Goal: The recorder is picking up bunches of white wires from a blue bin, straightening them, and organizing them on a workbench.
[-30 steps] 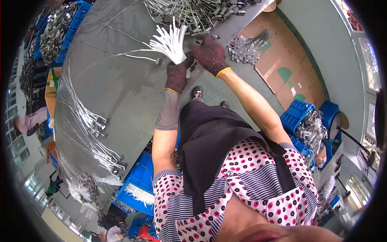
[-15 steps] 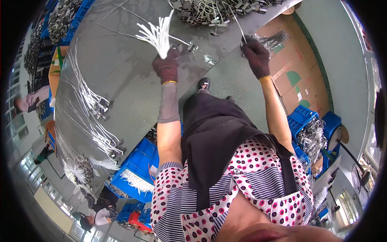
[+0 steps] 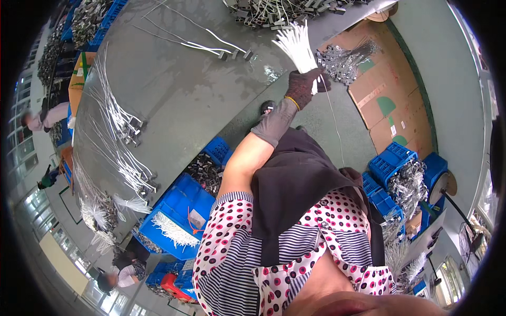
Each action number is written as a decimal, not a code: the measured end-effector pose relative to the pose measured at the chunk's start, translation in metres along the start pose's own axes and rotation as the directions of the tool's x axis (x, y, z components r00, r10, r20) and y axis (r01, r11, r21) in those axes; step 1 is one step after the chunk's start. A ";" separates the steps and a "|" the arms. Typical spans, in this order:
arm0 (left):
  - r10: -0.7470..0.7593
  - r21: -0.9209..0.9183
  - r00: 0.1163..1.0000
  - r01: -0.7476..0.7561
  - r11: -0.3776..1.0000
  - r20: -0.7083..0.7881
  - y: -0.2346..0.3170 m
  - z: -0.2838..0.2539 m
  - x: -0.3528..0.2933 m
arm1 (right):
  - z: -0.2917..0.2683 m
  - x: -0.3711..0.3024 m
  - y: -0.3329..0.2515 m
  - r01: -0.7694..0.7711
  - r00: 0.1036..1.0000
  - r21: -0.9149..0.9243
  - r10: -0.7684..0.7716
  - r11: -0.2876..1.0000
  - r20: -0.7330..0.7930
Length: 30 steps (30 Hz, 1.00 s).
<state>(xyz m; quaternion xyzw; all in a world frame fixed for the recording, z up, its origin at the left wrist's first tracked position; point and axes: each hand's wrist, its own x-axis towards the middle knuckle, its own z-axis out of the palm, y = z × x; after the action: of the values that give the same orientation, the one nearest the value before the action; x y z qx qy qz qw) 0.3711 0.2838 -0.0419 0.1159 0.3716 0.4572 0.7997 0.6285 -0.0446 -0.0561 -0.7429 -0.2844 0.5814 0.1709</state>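
Observation:
My left hand [image 3: 303, 88], in a dark knitted glove, is closed around a bundle of thin white sleeves [image 3: 296, 48] that fan out at the top. From the bundle a thin wire [image 3: 336, 118] hangs down in a curve toward my body. Its lower end meets my right hand [image 3: 350, 175], a dark gloved shape drawn in close beside the black apron, fingers barely distinguishable. On the grey table [image 3: 184, 89] lie a few wires with white-sleeved ends and small metal connectors [image 3: 235, 55].
A heap of connectors with wires [image 3: 287, 13] covers the table's far edge. Wire bunches [image 3: 124, 126] lie at the left. More connectors [image 3: 340, 63] rest on cardboard [image 3: 382, 100] at right. Blue crates [image 3: 390, 160] stand right, and a blue bin [image 3: 163, 239] holds white sleeves.
My left hand has moved right with the white sleeves, away from the connectors on the table. My right hand has drawn back toward my body, and the wire now stretches down from the bundle.

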 end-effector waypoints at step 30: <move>0.479 0.078 0.842 -0.476 0.876 -0.246 0.122 -0.106 -0.067 | 0.005 0.017 -0.074 -0.002 0.999 -0.228 -0.006 0.974 -0.037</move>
<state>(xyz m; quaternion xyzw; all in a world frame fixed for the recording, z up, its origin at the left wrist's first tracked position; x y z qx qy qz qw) 0.1979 0.2799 -0.0186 0.1498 0.4348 0.6503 0.6047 0.6097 0.0238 -0.0271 -0.7681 -0.3469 0.5306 0.0903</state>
